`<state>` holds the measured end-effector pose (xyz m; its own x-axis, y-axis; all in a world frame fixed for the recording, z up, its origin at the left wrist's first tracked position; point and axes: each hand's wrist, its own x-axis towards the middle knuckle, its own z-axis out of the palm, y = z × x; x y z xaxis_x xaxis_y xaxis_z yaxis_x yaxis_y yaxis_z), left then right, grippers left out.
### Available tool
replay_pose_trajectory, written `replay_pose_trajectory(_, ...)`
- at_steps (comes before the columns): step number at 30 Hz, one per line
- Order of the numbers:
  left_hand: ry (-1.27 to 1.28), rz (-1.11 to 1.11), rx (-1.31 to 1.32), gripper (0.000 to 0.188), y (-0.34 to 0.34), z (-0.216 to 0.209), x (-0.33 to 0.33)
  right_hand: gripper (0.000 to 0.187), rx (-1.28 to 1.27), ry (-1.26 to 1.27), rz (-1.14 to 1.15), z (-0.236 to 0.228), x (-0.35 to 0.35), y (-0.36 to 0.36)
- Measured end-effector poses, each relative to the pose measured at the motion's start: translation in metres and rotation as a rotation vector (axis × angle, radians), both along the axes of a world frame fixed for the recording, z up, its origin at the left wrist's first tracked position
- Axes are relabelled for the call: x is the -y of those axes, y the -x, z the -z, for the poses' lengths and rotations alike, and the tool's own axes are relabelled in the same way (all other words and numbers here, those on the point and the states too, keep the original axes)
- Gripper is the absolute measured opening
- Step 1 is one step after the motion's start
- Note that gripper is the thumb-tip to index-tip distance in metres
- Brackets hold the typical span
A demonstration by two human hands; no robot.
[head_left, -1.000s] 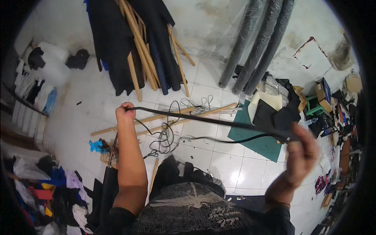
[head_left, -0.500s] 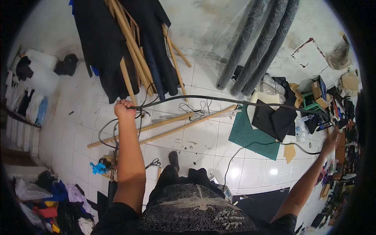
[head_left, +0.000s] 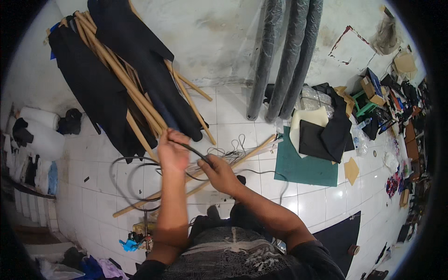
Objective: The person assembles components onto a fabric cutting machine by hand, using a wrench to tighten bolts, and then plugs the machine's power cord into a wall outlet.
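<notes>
A long black cord (head_left: pixel 190 149) runs between my two hands over the tiled floor. My left hand (head_left: pixel 172 151) is closed around it, palm turned up in part. Just to the right and a little nearer, my right hand (head_left: pixel 219 173) grips the same cord with its thumb on top. Left of my left forearm, more of the cord hangs in wide loops (head_left: pixel 113 177). A thin dark length trails off to the right beyond my right hand. Below the hands lie wooden poles (head_left: pixel 135 207) and a tangle of thin cord (head_left: pixel 235 148).
Black material rolls (head_left: pixel 154 77) and cardboard-coloured tubes (head_left: pixel 105 51) lean at the far left. Plastic-wrapped dark rolls (head_left: pixel 280 60) stand against the wall. A green sheet (head_left: pixel 305 170) with black and cream pieces lies to the right. Clutter (head_left: pixel 396 102) fills the right side.
My right hand has come in from the far right to beside my left hand. The cord, stretched wide before, now spans a short gap, with looser loops at the left. The view has shifted.
</notes>
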<state>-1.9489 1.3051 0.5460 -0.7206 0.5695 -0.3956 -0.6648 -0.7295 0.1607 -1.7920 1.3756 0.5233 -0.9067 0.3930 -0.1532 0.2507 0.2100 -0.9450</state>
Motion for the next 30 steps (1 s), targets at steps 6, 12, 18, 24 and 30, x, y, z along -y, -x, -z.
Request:
replay_pose_trajectory(6,0.121,0.039,0.401,0.023,0.029,0.114,-0.042,0.029,-0.11,-0.214,-0.216,-0.039,-0.068,-0.002)
replay_pose_trajectory(12,0.25,-0.21,0.319,0.029,0.08,0.138,-0.055,0.027,-0.122,-0.085,-0.322,-0.163,-0.182,-0.061)
replay_pose_trajectory(18,0.133,-0.246,0.118,0.025,0.134,0.075,-0.097,0.033,-0.447,-0.052,0.413,-0.169,-0.264,-0.14)
replay_pose_trajectory(24,0.396,-0.073,-0.142,0.018,0.095,0.027,-0.167,0.033,-0.213,-0.325,0.815,-0.119,-0.387,-0.179)
replay_pose_trajectory(30,0.46,0.089,-0.279,0.022,0.028,0.036,-0.186,0.048,0.201,-0.532,0.302,0.011,-0.388,-0.125)
